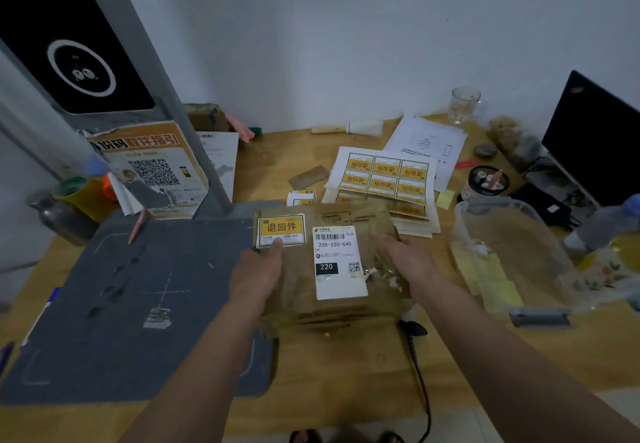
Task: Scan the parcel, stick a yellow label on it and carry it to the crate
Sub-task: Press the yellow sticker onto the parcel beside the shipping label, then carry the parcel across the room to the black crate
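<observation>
A brown cardboard parcel (346,311) sits at the middle of the wooden table. It carries a white shipping label (337,262) and a yellow label (281,229) at its top left corner. My left hand (258,274) grips the parcel's left side, its thumb pressing the yellow label's lower edge. My right hand (410,260) holds the parcel's right side, fingers laid over the top. Sheets of yellow labels (384,177) lie just behind the parcel. Under the parcel's right front corner lies a black corded scanner (414,330), partly hidden.
A grey mat (131,304) covers the table's left part, below a scanner stand with a QR poster (152,169). A clear plastic bin (512,255) stands to the right. Papers (429,141), a glass mug (464,105), a black tub (485,184) and a dark monitor (595,141) crowd the back right.
</observation>
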Available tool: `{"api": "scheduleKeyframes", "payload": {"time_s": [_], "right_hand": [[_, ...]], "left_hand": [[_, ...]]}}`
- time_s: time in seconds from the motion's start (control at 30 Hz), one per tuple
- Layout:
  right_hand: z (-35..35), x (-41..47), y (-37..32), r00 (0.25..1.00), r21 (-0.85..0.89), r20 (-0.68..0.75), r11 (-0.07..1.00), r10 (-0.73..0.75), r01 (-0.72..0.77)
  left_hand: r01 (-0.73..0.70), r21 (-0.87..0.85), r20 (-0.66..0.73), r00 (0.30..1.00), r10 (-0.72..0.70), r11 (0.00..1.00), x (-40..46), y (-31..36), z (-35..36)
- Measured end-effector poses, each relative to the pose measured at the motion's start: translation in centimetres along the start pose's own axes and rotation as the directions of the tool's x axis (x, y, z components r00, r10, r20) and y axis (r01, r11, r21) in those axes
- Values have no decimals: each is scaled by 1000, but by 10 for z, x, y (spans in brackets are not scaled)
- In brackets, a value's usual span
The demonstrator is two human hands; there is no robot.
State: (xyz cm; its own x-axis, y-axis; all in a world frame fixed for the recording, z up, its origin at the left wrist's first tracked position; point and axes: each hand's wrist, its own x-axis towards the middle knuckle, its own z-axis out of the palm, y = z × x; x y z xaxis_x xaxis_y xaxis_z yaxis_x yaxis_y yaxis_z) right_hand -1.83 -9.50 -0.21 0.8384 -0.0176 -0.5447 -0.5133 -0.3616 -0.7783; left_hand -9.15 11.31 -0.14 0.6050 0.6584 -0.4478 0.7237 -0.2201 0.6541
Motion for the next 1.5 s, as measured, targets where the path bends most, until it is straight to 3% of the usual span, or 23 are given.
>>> {"api": "scheduleKeyframes", "payload": {"time_s": [0.2, 0.33, 0.53, 0.77, 0.87, 1.07, 1.2, 1.5], "right_hand": [[-23, -6, -31, 992, 204, -23, 971, -125, 127], [-48, -11, -42, 980, 240, -91, 951, -175, 192], [-96, -12, -43, 962, 231, -161, 939, -222, 256], [-171, -54, -35, 888, 343, -416, 870, -197, 354], [-201, -83, -21, 813, 347, -564, 853, -143, 391], [-235, -148, 27, 609, 367, -791, 839, 56, 400], [-242, -186, 75, 471, 410, -857, 830, 209, 378], [-271, -276, 183, 213, 526, -850, 767, 481, 367]], "left_hand": [[-202, 46, -181, 961, 207, 978, -23, 55, -20], [-262, -4, -233, 939, 254, 965, -40, 76, -12], [-322, -52, -215, 928, 305, 945, -62, 103, 14], [-555, 11, -113, 826, 553, 832, -100, 178, 45], [-639, 10, -9, 769, 639, 769, -124, 204, 70], [-790, -57, 187, 592, 784, 610, -176, 206, 120], [-848, -132, 346, 445, 826, 513, -212, 194, 153], [-874, -203, 637, 224, 738, 441, -328, 151, 219]]}}
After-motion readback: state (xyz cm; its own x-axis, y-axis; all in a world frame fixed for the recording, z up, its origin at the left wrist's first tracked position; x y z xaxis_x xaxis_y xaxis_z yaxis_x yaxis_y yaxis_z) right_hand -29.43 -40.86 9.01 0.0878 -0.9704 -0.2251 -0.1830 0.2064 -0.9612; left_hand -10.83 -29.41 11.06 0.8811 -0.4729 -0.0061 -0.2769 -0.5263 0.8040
